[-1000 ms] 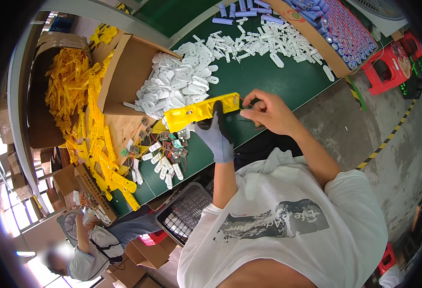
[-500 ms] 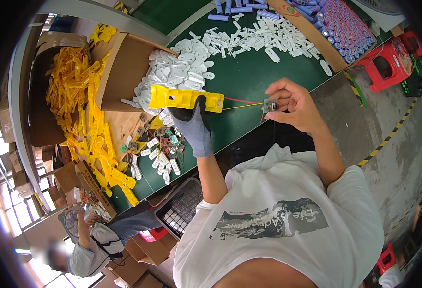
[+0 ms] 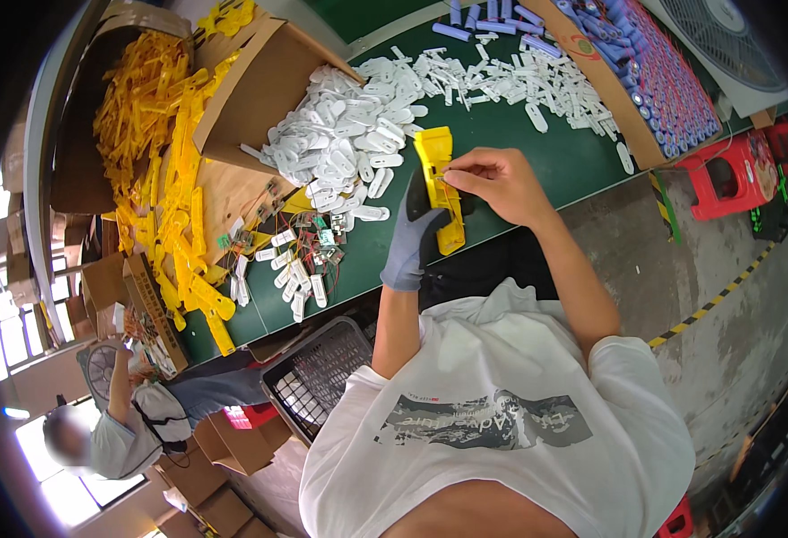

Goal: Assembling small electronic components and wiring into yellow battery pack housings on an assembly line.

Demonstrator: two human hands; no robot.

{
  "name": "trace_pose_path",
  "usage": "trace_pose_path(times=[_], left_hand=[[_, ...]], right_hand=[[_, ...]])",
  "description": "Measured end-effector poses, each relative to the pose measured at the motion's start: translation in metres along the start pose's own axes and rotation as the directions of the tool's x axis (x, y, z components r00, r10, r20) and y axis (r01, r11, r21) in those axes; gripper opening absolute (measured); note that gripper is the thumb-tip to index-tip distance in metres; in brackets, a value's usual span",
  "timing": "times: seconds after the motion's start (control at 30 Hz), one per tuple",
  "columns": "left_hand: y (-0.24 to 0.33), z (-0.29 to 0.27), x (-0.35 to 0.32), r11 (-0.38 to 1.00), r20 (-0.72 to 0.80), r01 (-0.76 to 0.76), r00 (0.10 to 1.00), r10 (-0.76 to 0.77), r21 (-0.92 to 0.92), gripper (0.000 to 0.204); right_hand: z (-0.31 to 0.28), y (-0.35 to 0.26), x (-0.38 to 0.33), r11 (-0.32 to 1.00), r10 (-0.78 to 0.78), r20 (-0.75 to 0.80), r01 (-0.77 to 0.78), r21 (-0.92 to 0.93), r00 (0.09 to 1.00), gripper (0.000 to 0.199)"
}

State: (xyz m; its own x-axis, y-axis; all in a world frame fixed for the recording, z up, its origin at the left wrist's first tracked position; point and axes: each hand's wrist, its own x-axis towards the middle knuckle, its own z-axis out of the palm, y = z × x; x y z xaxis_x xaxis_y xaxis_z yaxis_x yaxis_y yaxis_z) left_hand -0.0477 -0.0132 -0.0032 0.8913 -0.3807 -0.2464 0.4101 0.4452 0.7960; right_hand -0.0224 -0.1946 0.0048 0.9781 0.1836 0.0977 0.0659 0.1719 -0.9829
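My left hand, in a grey-blue glove with dark fingers, is closed round a long yellow plastic housing. The housing stands nearly lengthwise away from me, above the green table's near edge. Bare, my right hand has thumb and forefinger pinched together at the housing's middle. Something small and thin shows at those fingertips, too small to make out. The circuit board with its wires cannot be told apart now. Left of my gloved hand lie wired circuit boards and white oval parts on wires.
Loose white covers spill from a cardboard box. Yellow housings are heaped at left. Purple battery cells fill a carton at far right. A black basket stands below the table edge; another person is at lower left.
The yellow housing has turned from crosswise to lengthwise and moved right. My right hand has moved left from the stretched wires to the housing; the circuit board it held is no longer distinguishable.
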Motion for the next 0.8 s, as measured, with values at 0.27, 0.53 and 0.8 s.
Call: trace_pose_path(times=[0.27, 0.53, 0.8], left_hand=[[-0.004, 0.005, 0.005, 0.975, 0.08, -0.028, 0.996, 0.047, -0.222, 0.06], [-0.014, 0.014, 0.01, 0.996, -0.154, -0.064, 0.987, 0.053, -0.067, 0.051], [-0.017, 0.02, 0.012, 0.993, -0.199, -0.089, 0.977, 0.072, -0.074, 0.042]], right_hand=[[0.012, 0.007, 0.003, 0.995, 0.022, -0.192, -0.041, -0.093, 0.981, 0.02], [0.019, -0.003, 0.003, 0.966, -0.067, -0.219, 0.008, -0.258, 0.974, 0.023], [0.019, -0.003, 0.004, 0.884, -0.209, -0.153, 0.12, -0.452, 0.966, 0.025]])
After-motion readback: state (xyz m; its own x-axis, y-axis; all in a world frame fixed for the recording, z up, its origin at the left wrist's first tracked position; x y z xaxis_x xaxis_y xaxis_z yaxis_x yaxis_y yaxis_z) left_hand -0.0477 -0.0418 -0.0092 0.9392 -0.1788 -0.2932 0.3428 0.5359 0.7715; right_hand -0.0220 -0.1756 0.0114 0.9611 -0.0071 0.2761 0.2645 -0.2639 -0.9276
